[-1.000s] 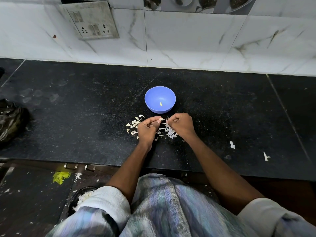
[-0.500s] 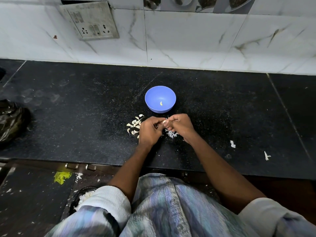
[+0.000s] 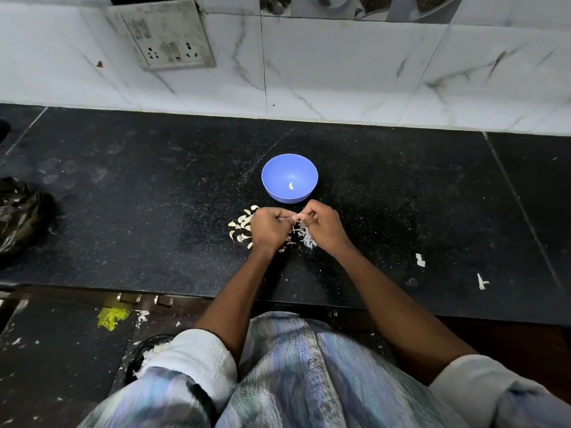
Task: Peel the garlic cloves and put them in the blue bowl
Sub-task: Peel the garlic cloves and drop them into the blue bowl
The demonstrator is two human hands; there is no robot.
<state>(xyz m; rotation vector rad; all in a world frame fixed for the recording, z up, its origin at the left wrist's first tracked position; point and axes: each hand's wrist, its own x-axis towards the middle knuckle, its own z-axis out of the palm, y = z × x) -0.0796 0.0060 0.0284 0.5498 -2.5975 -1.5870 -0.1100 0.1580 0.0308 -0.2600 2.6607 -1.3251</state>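
The blue bowl (image 3: pixel 289 178) stands on the black counter with one peeled clove (image 3: pixel 290 185) inside. Just in front of it my left hand (image 3: pixel 269 227) and my right hand (image 3: pixel 321 225) meet, fingers curled, pinching a small garlic clove (image 3: pixel 297 217) between their fingertips. A thin strip of skin hangs below the clove. A heap of unpeeled garlic cloves (image 3: pixel 241 227) lies left of my left hand, partly hidden by it. Loose white peels (image 3: pixel 307 240) lie under and between my hands.
The black counter (image 3: pixel 154 211) ends at a marble-tiled wall with a switch plate (image 3: pixel 167 35). A dark plastic bag (image 3: pixel 21 214) sits at the left edge. Stray peel scraps (image 3: pixel 420 260) lie to the right. The counter's front edge runs just below my wrists.
My hands have drawn closer together, fingertips now touching at the clove. They have risen slightly toward the bowl.
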